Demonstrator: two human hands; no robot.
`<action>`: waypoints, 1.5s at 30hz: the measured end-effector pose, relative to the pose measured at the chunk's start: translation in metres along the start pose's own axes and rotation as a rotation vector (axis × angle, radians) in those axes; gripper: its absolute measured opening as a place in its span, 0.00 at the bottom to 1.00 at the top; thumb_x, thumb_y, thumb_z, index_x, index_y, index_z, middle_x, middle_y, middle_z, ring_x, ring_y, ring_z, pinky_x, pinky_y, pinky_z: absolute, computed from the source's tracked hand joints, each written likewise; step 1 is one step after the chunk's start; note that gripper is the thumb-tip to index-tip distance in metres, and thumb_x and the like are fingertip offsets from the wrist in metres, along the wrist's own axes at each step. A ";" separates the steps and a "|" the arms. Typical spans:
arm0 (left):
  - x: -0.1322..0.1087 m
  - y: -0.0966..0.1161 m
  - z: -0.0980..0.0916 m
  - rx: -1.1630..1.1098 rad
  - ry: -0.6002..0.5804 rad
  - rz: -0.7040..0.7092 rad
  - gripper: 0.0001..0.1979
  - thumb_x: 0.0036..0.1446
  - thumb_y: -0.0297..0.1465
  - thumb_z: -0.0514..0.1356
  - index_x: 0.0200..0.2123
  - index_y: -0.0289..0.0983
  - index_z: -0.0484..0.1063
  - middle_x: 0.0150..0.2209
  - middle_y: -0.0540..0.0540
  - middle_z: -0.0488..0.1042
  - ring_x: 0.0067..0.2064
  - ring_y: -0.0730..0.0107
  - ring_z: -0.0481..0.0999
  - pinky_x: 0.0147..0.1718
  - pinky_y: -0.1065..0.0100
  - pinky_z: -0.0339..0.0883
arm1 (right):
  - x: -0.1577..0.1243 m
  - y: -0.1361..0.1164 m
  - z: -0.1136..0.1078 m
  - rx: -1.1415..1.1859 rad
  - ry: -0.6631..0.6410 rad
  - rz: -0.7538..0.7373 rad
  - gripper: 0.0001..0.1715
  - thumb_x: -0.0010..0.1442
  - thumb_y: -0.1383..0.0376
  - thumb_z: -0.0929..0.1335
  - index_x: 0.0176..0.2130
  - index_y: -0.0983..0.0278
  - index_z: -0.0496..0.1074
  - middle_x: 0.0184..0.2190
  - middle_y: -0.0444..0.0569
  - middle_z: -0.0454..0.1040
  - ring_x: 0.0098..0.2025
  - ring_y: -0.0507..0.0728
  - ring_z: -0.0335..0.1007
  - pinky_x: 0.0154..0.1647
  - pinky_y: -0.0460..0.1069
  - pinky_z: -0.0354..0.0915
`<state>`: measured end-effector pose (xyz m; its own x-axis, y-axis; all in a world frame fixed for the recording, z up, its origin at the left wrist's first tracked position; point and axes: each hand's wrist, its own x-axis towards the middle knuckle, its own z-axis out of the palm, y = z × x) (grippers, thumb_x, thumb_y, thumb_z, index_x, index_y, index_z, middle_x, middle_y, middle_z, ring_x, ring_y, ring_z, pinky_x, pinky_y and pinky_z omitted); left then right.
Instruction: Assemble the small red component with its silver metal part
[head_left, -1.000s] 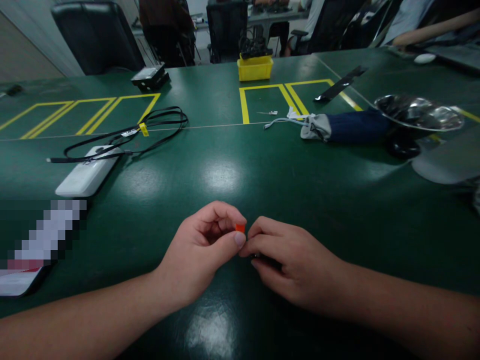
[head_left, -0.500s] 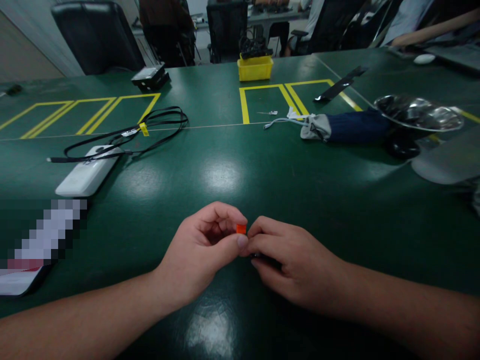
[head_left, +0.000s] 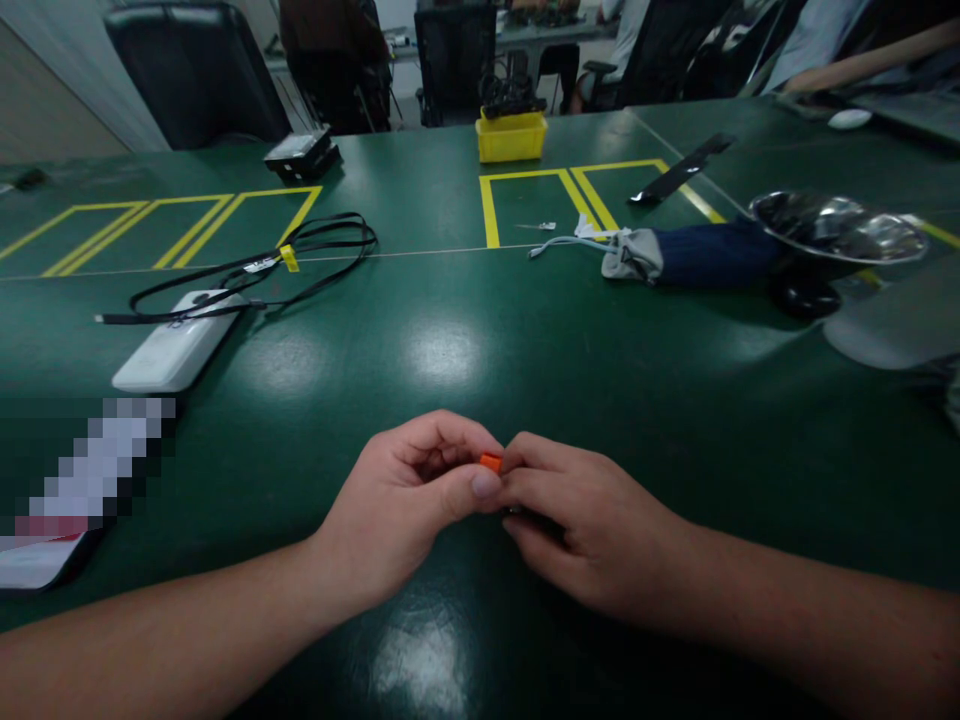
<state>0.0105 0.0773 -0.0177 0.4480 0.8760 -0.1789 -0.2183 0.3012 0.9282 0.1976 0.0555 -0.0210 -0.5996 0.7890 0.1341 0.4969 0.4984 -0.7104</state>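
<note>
A small orange piece [head_left: 490, 462] is pinched between the thumb and forefinger of my left hand [head_left: 409, 500]; its kind does not show. My right hand [head_left: 592, 515] meets the left fingertips, its fingers curled. Beneath those right fingers a small dark, shiny bit peeks out, mostly covered, so I cannot make out what it is. Both hands are low over the green table [head_left: 442, 650], near its front.
Left of my hands are a white power bank [head_left: 169, 355], a looped black cable [head_left: 315, 285] and a partly blurred phone-like device [head_left: 45, 565]. Farther back stand a yellow bin [head_left: 511, 140] and a metal bowl [head_left: 832, 225] beside a dark blue pouch [head_left: 712, 252]. People sit beyond.
My left hand has shifted slightly right and down, bringing the orange piece against the right fingertips. The piece looks tilted now. My right hand has hardly moved.
</note>
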 end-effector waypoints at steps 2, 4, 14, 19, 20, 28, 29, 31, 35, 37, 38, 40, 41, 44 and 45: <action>0.000 0.000 0.000 0.002 0.003 0.005 0.06 0.49 0.28 0.66 0.31 0.34 0.73 0.28 0.48 0.72 0.29 0.75 0.69 0.29 0.72 0.64 | 0.000 0.000 0.000 0.004 0.000 -0.001 0.15 0.56 0.73 0.65 0.44 0.63 0.72 0.38 0.49 0.69 0.37 0.52 0.66 0.38 0.47 0.64; 0.000 0.000 -0.001 0.013 -0.005 0.010 0.06 0.48 0.28 0.66 0.30 0.34 0.73 0.27 0.48 0.71 0.28 0.75 0.69 0.29 0.72 0.63 | 0.000 0.000 -0.001 0.005 -0.009 0.003 0.15 0.56 0.73 0.65 0.44 0.63 0.72 0.38 0.48 0.69 0.37 0.52 0.66 0.37 0.47 0.64; -0.001 0.000 -0.005 0.111 -0.042 0.026 0.12 0.52 0.38 0.63 0.29 0.33 0.75 0.24 0.47 0.70 0.25 0.74 0.66 0.27 0.70 0.62 | 0.001 -0.001 -0.001 0.020 -0.019 0.009 0.18 0.56 0.74 0.64 0.45 0.61 0.72 0.38 0.48 0.68 0.37 0.52 0.66 0.39 0.48 0.64; 0.000 0.002 -0.003 0.025 -0.037 0.004 0.07 0.53 0.32 0.63 0.32 0.34 0.74 0.27 0.46 0.73 0.25 0.76 0.68 0.24 0.72 0.62 | 0.000 -0.001 -0.001 0.001 -0.023 0.010 0.17 0.55 0.73 0.65 0.44 0.61 0.72 0.37 0.48 0.68 0.37 0.52 0.65 0.38 0.47 0.64; 0.000 0.003 -0.002 -0.010 -0.034 -0.006 0.06 0.52 0.31 0.63 0.32 0.34 0.74 0.29 0.45 0.74 0.25 0.75 0.69 0.24 0.72 0.62 | 0.000 -0.001 -0.001 -0.003 -0.020 0.010 0.17 0.55 0.73 0.65 0.44 0.61 0.72 0.37 0.48 0.68 0.37 0.52 0.65 0.38 0.47 0.64; 0.003 0.006 0.000 -0.192 0.015 -0.079 0.04 0.50 0.25 0.64 0.31 0.35 0.71 0.33 0.46 0.76 0.27 0.79 0.70 0.26 0.77 0.66 | -0.001 0.001 0.001 -0.001 0.002 -0.003 0.16 0.56 0.73 0.64 0.44 0.61 0.72 0.39 0.48 0.69 0.38 0.53 0.66 0.39 0.49 0.64; 0.004 0.006 0.000 -0.211 0.017 -0.086 0.05 0.50 0.25 0.64 0.32 0.35 0.71 0.32 0.47 0.75 0.26 0.80 0.70 0.26 0.77 0.67 | -0.001 0.001 0.002 0.004 0.003 -0.007 0.16 0.56 0.73 0.64 0.44 0.61 0.72 0.39 0.48 0.69 0.38 0.53 0.66 0.40 0.49 0.64; 0.005 0.005 -0.002 -0.244 0.024 -0.100 0.04 0.51 0.25 0.64 0.33 0.34 0.72 0.31 0.47 0.75 0.26 0.81 0.69 0.27 0.78 0.67 | -0.001 0.002 0.002 0.010 0.008 -0.008 0.17 0.56 0.73 0.64 0.44 0.61 0.72 0.39 0.48 0.69 0.38 0.53 0.67 0.40 0.49 0.65; 0.006 0.006 -0.004 -0.288 0.026 -0.148 0.05 0.55 0.28 0.60 0.34 0.32 0.74 0.34 0.43 0.76 0.30 0.78 0.73 0.31 0.77 0.70 | -0.001 0.001 0.002 0.006 -0.008 0.002 0.16 0.57 0.73 0.64 0.44 0.61 0.72 0.39 0.49 0.69 0.39 0.53 0.66 0.40 0.49 0.65; 0.007 0.007 -0.004 -0.304 0.015 -0.170 0.09 0.58 0.31 0.58 0.35 0.31 0.75 0.34 0.41 0.76 0.30 0.75 0.75 0.32 0.75 0.72 | -0.001 0.001 0.001 0.003 -0.015 0.006 0.16 0.57 0.72 0.64 0.44 0.61 0.72 0.39 0.49 0.69 0.39 0.53 0.66 0.40 0.50 0.65; 0.007 0.008 -0.005 -0.312 0.010 -0.175 0.11 0.59 0.32 0.57 0.35 0.31 0.75 0.34 0.41 0.77 0.30 0.74 0.75 0.32 0.75 0.72 | 0.000 0.000 0.001 0.002 -0.018 0.010 0.16 0.57 0.72 0.64 0.44 0.61 0.72 0.39 0.49 0.69 0.39 0.54 0.66 0.41 0.50 0.65; 0.007 0.008 -0.005 -0.323 0.002 -0.183 0.13 0.59 0.34 0.55 0.35 0.31 0.75 0.34 0.40 0.77 0.30 0.73 0.76 0.32 0.74 0.73 | 0.000 0.000 0.001 0.002 -0.013 0.015 0.16 0.57 0.73 0.64 0.44 0.61 0.72 0.39 0.49 0.68 0.39 0.54 0.66 0.41 0.50 0.65; 0.007 0.008 -0.005 -0.328 -0.003 -0.186 0.13 0.60 0.34 0.55 0.35 0.31 0.75 0.34 0.40 0.77 0.30 0.72 0.76 0.32 0.74 0.73 | 0.000 0.000 0.001 0.004 -0.014 0.017 0.16 0.56 0.73 0.64 0.44 0.61 0.72 0.39 0.49 0.68 0.39 0.54 0.66 0.41 0.50 0.65; 0.007 0.008 -0.005 -0.339 -0.020 -0.193 0.15 0.60 0.35 0.54 0.35 0.30 0.75 0.34 0.39 0.77 0.31 0.71 0.77 0.32 0.73 0.73 | 0.000 0.000 0.001 0.012 -0.012 0.017 0.15 0.56 0.73 0.64 0.43 0.61 0.72 0.38 0.48 0.68 0.39 0.53 0.66 0.40 0.50 0.65; 0.008 0.008 -0.005 -0.345 -0.025 -0.194 0.16 0.60 0.36 0.53 0.35 0.30 0.75 0.35 0.39 0.77 0.31 0.71 0.77 0.32 0.73 0.73 | -0.001 0.000 0.001 0.012 -0.011 0.016 0.15 0.56 0.73 0.64 0.43 0.62 0.72 0.38 0.48 0.68 0.39 0.53 0.66 0.40 0.49 0.64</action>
<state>0.0078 0.0881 -0.0131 0.5297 0.7823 -0.3278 -0.4043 0.5726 0.7132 0.1972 0.0547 -0.0221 -0.5984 0.7929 0.1150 0.4988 0.4810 -0.7210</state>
